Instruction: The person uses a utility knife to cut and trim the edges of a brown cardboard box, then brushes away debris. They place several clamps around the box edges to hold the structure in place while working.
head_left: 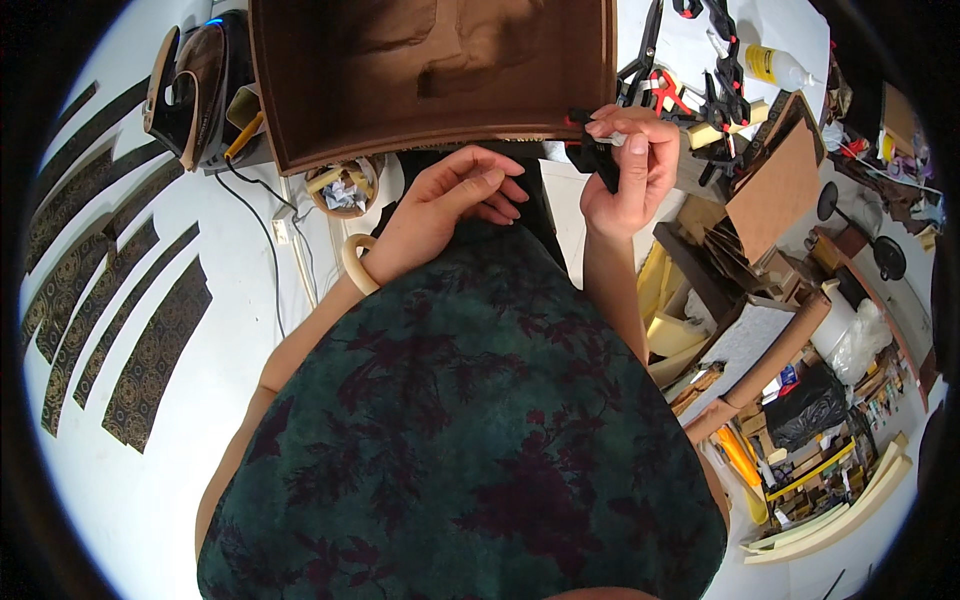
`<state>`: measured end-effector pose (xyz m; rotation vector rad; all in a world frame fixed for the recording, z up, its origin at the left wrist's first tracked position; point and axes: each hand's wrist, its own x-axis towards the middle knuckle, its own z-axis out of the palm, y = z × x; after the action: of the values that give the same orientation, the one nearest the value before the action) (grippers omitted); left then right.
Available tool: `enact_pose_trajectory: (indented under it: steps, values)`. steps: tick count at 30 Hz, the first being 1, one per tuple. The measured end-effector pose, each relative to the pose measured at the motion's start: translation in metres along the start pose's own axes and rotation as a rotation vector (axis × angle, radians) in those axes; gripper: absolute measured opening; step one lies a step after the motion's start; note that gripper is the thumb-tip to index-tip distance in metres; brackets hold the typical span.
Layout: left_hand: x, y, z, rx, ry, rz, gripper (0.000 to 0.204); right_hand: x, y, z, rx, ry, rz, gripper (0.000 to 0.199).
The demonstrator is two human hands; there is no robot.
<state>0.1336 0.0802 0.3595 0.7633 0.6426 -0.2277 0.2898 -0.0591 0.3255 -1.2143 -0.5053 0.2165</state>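
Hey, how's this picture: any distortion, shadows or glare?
Head view: dark corners, patterned strips looking bowed; head view: shadows inside the brown box; head view: very bright white surface at left; left hand looks fairly sharp.

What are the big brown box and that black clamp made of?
The brown box looks like leather or imitation leather, satiny, with wrinkles inside. The black clamp in the right hand is probably matte plastic: dark, without metallic shine, though partly hidden.

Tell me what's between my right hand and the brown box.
In the head view, a black clamp, which your right hand holds at the rim of the brown box.
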Motion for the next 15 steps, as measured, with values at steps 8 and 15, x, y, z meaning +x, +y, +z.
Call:
enact_pose_trajectory:
  steps: [8, 15]
  values:
    - [0.001, 0.0, 0.003, -0.02, 0.013, 0.035, 0.027, 0.004, -0.013, -0.03, -0.238, -0.03, -0.133, 0.057]
    - [0.0, 0.006, 0.02, 0.013, 0.036, 0.02, 0.027, 0.014, 0.079, -0.238, -1.336, 0.2, 0.495, 0.043]
